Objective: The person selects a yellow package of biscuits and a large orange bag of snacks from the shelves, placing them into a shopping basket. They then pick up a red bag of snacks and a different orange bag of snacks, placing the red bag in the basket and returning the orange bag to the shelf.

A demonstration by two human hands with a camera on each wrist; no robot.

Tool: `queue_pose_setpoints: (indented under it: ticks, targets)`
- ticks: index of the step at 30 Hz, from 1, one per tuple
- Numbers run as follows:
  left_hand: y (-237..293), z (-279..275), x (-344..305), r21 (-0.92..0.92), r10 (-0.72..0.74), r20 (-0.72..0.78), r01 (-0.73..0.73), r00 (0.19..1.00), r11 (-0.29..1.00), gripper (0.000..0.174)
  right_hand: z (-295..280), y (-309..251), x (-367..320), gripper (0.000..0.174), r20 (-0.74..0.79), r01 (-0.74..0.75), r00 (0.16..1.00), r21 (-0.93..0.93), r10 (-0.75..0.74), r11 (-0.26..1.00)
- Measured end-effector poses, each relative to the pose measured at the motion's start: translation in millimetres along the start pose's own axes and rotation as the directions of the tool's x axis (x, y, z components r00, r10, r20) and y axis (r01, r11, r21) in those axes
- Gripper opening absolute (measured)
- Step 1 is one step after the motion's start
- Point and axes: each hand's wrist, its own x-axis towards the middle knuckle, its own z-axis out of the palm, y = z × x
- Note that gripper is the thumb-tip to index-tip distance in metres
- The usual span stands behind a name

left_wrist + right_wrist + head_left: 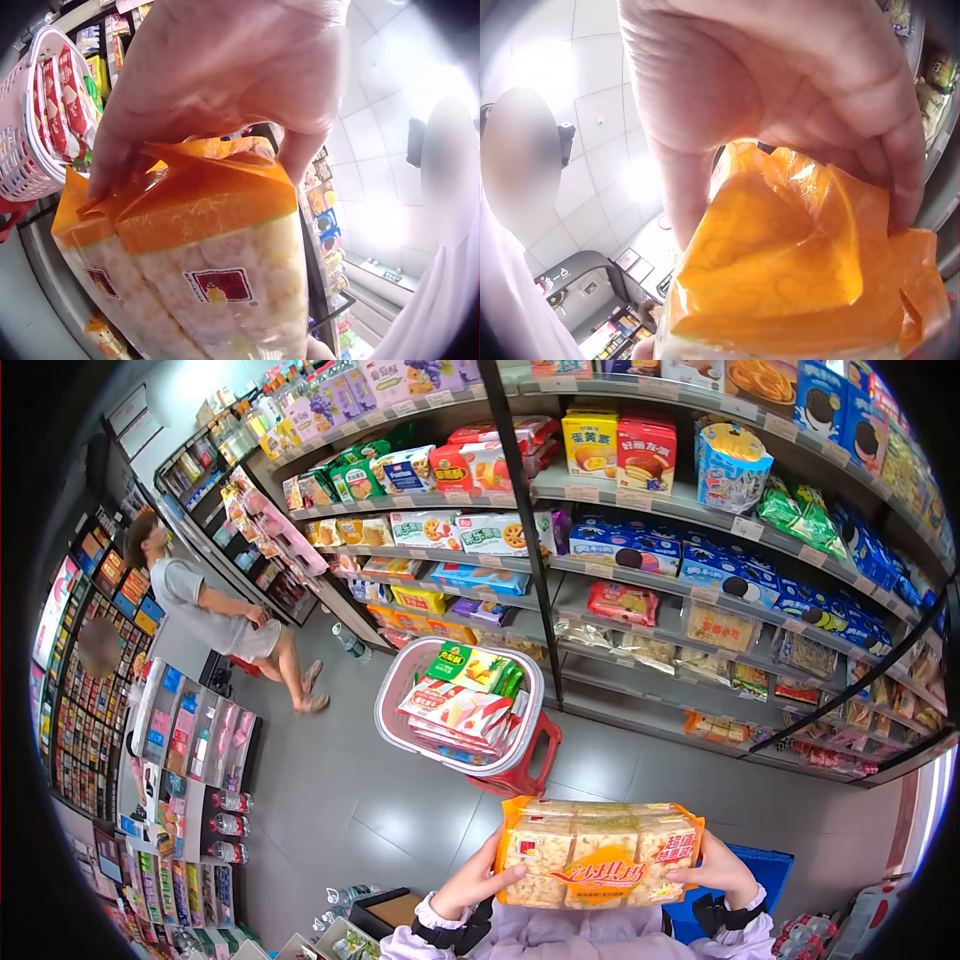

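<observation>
A large orange and clear pack of sachima puffed-grain cakes (603,855) is held level in front of the body in the head view. My left hand (482,872) grips its left end, thumb on the front face and fingers behind. At the other end, my right hand (722,872) grips it the same way. The left wrist view shows the fingers over the folded orange end of the pack (210,225). In the right wrist view, thumb and fingers straddle the crinkled orange wrapper (772,262).
Beyond the pack stands a white and red shopping basket (388,705) with several snack packets (460,710) inside. Snack shelves (640,565) curve along the back and right. A person (215,605) stands in the aisle at left, near a low display shelf (190,720). Bottles (228,825) line its side.
</observation>
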Motion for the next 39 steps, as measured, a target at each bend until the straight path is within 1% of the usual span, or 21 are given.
queue_pose_setpoints:
  ticks: [2, 5, 8, 11, 12, 14, 15, 18, 19, 20, 21, 24, 26, 29, 32, 33, 36, 39]
  targets:
    - [-7.3, -13.7, -13.7, -0.028, -0.010, -0.021, 0.010, 1.000, 1.000, 0.076, 13.3, 4.2, 8.0, 0.078, 0.016, 0.009, 1.000, -0.070, -0.008, 0.998]
    - [-25.2, -43.9, -39.6, -0.067, -0.024, -0.061, 0.019, 0.998, 0.998, 0.075, 48.9, -10.3, 26.3, 0.077, 0.089, 0.006, 0.996, -0.110, 0.004, 0.994]
    - [-32.1, -80.7, -71.9, -0.134, -0.025, -0.119, 0.009, 0.993, 0.991, 0.075, 93.0, -15.4, 47.9, 0.076, 0.113, -0.022, 0.993, -0.168, 0.041, 0.986]
    - [-40.2, -125.2, -106.0, -0.196, -0.048, -0.175, 0.013, 0.983, 0.981, 0.075, 148.1, -23.6, 76.0, 0.075, 0.172, 0.011, 0.984, -0.276, 0.038, 0.961]
    - [-43.8, -142.9, -116.9, -0.210, -0.059, -0.194, 0.017, 0.979, 0.978, 0.075, 165.9, -21.2, 86.1, 0.075, 0.185, 0.012, 0.982, -0.257, 0.036, 0.966]
    - [-55.7, -181.6, -137.6, -0.191, -0.022, -0.219, -0.020, 0.975, 0.981, 0.074, 204.7, -12.1, 110.4, 0.074, 0.218, 0.015, 0.975, -0.213, 0.032, 0.977]
    - [-60.4, -198.8, -148.1, -0.186, -0.010, -0.228, -0.033, 0.974, 0.982, 0.073, 224.9, -9.2, 123.6, 0.074, 0.247, 0.043, 0.969, -0.209, 0.011, 0.977]
    - [-50.7, -248.8, -183.5, -0.231, -0.046, -0.285, -0.022, 0.957, 0.973, 0.072, 283.6, -5.7, 156.5, 0.073, 0.315, 0.086, 0.949, -0.201, -0.019, 0.976]
    - [-47.0, -264.2, -192.9, -0.190, -0.015, -0.305, -0.045, 0.952, 0.981, 0.070, 304.1, -8.1, 166.1, 0.072, 0.327, 0.086, 0.945, -0.192, -0.019, 0.978]
    - [-48.4, -276.9, -204.2, -0.201, -0.035, -0.335, -0.035, 0.942, 0.979, 0.069, 321.6, -9.4, 174.0, 0.071, 0.334, 0.087, 0.942, -0.179, -0.023, 0.980]
    - [-49.4, -289.8, -214.5, -0.208, -0.049, -0.362, -0.030, 0.931, 0.978, 0.068, 335.9, -10.3, 181.7, 0.071, 0.356, 0.052, 0.934, -0.187, 0.019, 0.981]
    - [-51.5, -322.0, -237.9, -0.205, -0.061, -0.435, -0.033, 0.898, 0.978, 0.065, 372.3, -23.4, 201.5, 0.072, 0.406, 0.051, 0.912, -0.269, 0.065, 0.962]
    - [-54.5, -338.7, -249.2, -0.206, -0.054, -0.469, -0.049, 0.882, 0.977, 0.065, 390.7, -23.8, 214.6, 0.071, 0.412, 0.067, 0.910, -0.253, 0.045, 0.965]
    - [-64.9, -359.5, -256.6, -0.225, -0.015, -0.534, -0.125, 0.845, 0.966, 0.063, 418.5, -39.7, 240.3, 0.071, 0.469, 0.056, 0.882, -0.209, 0.050, 0.976]
    - [-65.9, -379.7, -262.4, -0.234, -0.010, -0.585, -0.158, 0.811, 0.959, 0.062, 439.7, -53.5, 270.6, 0.072, 0.518, 0.060, 0.849, -0.288, 0.103, 0.956]
    - [-64.6, -387.8, -263.9, -0.232, -0.009, -0.599, -0.163, 0.801, 0.959, 0.062, 448.1, -56.1, 281.2, 0.070, 0.536, 0.057, 0.839, -0.261, 0.095, 0.964]
    - [-60.0, -417.1, -263.9, -0.219, -0.018, -0.651, -0.165, 0.759, 0.962, 0.061, 468.8, -53.3, 321.2, 0.070, 0.578, 0.136, 0.815, -0.266, 0.045, 0.954]
    - [-47.2, -455.8, -255.4, -0.274, -0.059, -0.663, -0.169, 0.746, 0.947, 0.059, 494.1, -75.5, 359.0, 0.069, 0.611, 0.074, 0.787, -0.236, 0.089, 0.969]
